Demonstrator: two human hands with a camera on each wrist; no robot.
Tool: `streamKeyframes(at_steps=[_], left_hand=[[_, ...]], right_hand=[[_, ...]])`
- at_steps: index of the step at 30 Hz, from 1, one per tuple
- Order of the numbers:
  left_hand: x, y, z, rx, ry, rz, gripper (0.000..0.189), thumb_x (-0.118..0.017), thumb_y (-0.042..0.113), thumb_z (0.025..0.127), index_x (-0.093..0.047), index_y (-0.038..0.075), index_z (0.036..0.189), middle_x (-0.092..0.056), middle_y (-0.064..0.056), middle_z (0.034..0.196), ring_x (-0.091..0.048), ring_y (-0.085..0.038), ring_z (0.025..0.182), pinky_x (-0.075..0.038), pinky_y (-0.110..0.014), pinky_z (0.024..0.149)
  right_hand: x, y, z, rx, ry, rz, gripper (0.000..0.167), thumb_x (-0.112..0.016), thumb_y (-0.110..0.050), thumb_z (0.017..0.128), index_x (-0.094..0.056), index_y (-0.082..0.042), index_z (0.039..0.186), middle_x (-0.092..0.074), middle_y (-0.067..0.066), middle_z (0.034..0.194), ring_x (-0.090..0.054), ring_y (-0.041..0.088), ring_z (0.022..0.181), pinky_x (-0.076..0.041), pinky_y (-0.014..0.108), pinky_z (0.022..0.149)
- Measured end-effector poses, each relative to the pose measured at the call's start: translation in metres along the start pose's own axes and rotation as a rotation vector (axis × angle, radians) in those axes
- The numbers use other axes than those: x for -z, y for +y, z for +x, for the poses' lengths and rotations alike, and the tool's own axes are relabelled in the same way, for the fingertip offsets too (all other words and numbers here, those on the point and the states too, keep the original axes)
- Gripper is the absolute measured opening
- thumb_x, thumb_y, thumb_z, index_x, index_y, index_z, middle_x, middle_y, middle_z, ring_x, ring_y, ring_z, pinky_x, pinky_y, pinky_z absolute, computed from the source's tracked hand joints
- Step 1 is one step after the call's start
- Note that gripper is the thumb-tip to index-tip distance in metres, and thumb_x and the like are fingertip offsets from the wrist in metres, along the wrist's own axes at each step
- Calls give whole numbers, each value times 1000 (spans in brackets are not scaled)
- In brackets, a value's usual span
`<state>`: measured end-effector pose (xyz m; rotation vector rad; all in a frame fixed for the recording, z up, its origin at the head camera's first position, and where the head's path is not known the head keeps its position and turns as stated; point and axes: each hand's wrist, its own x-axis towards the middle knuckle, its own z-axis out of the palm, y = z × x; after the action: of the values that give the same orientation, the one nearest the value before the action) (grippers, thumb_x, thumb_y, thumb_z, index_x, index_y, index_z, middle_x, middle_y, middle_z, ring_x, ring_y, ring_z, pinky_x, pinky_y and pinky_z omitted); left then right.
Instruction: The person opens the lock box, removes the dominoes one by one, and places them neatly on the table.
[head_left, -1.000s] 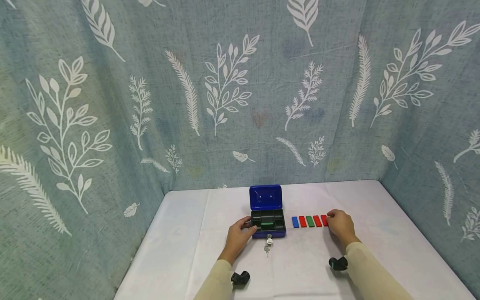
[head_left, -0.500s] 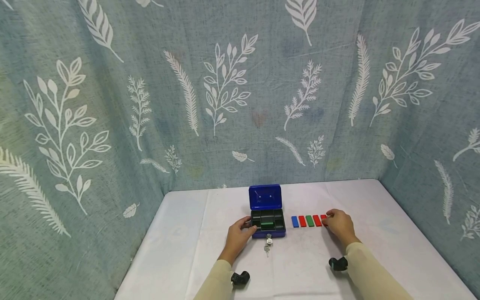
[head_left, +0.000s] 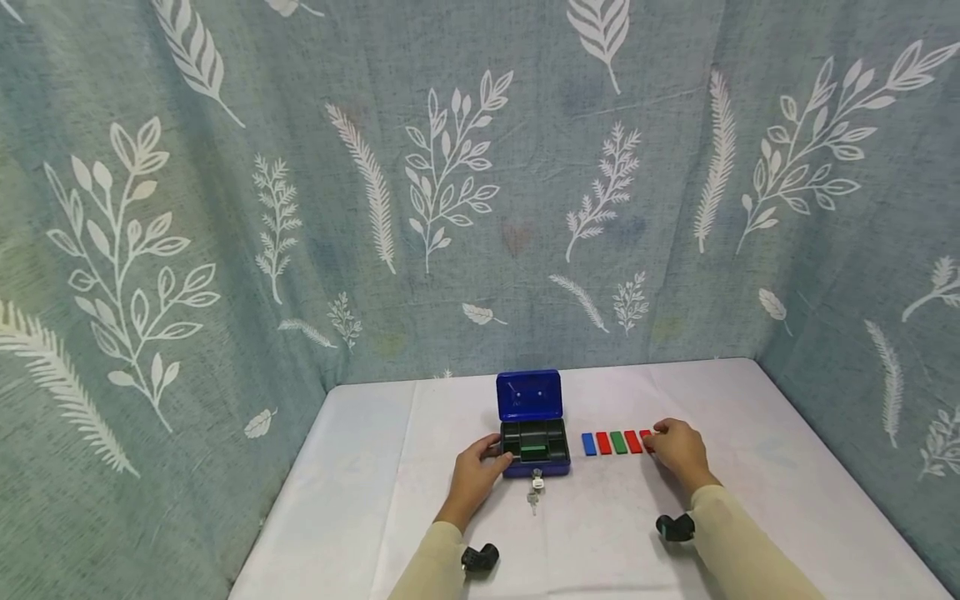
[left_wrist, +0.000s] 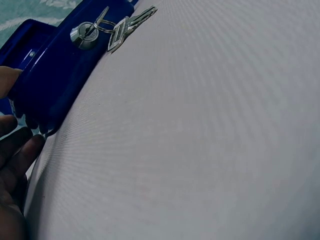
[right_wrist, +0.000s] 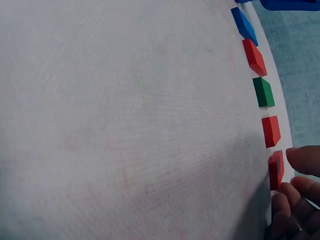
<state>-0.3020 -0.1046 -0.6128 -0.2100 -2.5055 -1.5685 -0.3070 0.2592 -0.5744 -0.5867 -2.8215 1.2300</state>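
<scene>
A blue cash box (head_left: 553,469) stands open, its lid (head_left: 529,396) raised at the back. Inside, a black tray (head_left: 513,433) bears a green block (head_left: 534,448). My left hand (head_left: 471,479) holds the box at its left side, thumb (left_wrist: 8,81) over the front rim, other fingers beside the wall. Right of the box lies a row of flat blocks: blue (head_left: 589,444), red (head_left: 603,442), green (head_left: 618,442), red (head_left: 633,442) and red (right_wrist: 276,170). My right hand (head_left: 681,452) is at the rightmost red block, curved fingertips right at its end, thumb slightly apart in the right wrist view.
Keys (left_wrist: 120,34) hang from the lock (left_wrist: 84,36) on the box front. A white cloth (head_left: 592,542) covers the table. A patterned curtain (head_left: 450,342) encloses the back and sides. Black wrist cameras (head_left: 480,558) sit at both sleeves.
My right thumb has shifted slightly left, so it now overlaps part of the rightmost red block. My left hand stays on the cash box; the head view has drifted slightly.
</scene>
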Motion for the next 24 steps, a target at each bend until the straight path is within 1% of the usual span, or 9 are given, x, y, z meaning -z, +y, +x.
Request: streamKeyframes(at_steps=[6,11,15,20,24], left_hand=[[3,0,0,1,2,1,51,-74,39,85,-64,11,127,-70,-1,109,-62,-21,109,-40,-51,102],[4,-1,-1,8,12,13,52,-74,39,85,-64,11,127,-70,-2,108,-62,-21,109,-41,-50,101],[3,0,-1,11,13,8,52,-74,38,85,-64,11,127,-70,-3,107,-62,-22,109,-40,-51,102],[2,0,-1,8,17,2,51,-75,38,84,-64,11,127,-70,-3,107,-62,-22,108,-41,-51,101],[0,-1,0,0,4,-6,51,-75,38,84,-64,11,127,-70,-2,107,-62,-21,108,-41,-51,101]], right_hand=[[2,-1,-6,13,15,22,35,-63,-14,89,-60,7,117,-61,24,109,-55,36,97,-48,50,81],[4,-7,-11,75,28,43,32,-62,-12,89,-63,6,115,-64,20,104,-57,32,91,-50,44,75],[4,-17,-15,130,42,73,30,-61,-11,89,-64,5,114,-65,16,99,-59,27,85,-51,40,70],[-5,-30,-22,157,27,116,29,-61,-10,88,-65,4,113,-66,12,94,-59,23,78,-52,34,64],[-16,-36,-28,181,22,107,26,-63,-10,87,-68,3,109,-67,8,88,-59,21,75,-51,33,62]])
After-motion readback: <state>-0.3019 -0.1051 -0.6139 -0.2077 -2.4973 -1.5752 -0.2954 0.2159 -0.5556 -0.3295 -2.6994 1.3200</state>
